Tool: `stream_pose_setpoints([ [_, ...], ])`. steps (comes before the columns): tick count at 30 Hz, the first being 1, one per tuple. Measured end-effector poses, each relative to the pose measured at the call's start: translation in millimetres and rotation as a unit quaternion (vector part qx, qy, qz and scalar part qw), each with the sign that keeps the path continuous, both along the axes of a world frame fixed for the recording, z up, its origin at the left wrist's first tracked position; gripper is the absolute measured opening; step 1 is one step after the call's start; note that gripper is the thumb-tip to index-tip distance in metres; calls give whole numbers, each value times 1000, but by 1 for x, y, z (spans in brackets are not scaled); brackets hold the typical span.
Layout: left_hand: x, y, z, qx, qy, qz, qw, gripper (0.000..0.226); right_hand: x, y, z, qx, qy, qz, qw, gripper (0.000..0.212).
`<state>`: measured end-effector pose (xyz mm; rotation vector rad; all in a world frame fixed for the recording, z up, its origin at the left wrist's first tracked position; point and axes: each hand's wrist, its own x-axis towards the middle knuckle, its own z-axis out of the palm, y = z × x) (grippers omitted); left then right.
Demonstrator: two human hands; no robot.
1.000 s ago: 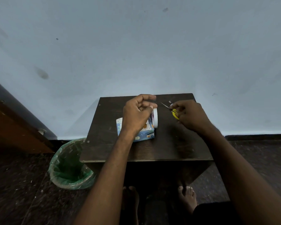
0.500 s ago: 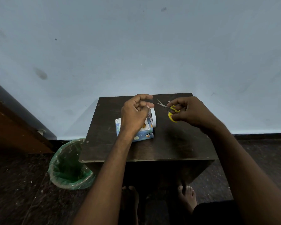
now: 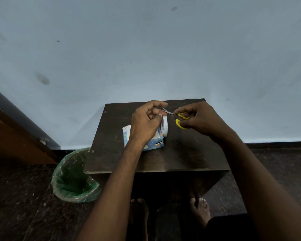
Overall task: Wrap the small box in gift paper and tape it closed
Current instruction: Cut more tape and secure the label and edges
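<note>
Pale blue wall point(image 3: 146, 49), dark floor point(image 3: 16, 197), dim light.

A dark wooden table point(image 3: 189, 153) carries the wrapped box point(image 3: 155, 144).

The small box point(image 3: 156, 145), wrapped in blue patterned gift paper, lies flat on the dark table beneath the left hand point(image 3: 145, 125), mostly hidden by the wrist, with only its left end and near right corner showing. A white tape roll point(image 3: 165, 126) stands on edge just right of the box, directly under the left hand's curled fingers point(image 3: 156, 111). Yellow-handled scissors point(image 3: 178, 119), gripped by the right hand's fingers point(image 3: 184, 110), point their blades left, tips reaching the left fingertips.
</note>
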<state>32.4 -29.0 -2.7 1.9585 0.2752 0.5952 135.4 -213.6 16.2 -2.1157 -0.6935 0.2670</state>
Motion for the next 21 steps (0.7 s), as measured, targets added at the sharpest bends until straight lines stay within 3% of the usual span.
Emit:
stream_pose_setpoints([
  [10, -1, -1, 2, -2, 1, 5, 1000, 38, 1, 2, -1, -20, -67, 14, 997, 26],
  [17, -1, 1, 1, -3, 11, 25, 1000, 51, 4, -2, -5, -9, -10, -11, 1000, 30],
  [21, 0, 1, 1, -14, 3, 20, 1000, 53, 1, 7, -24, -162, -78, -56, 982, 25],
])
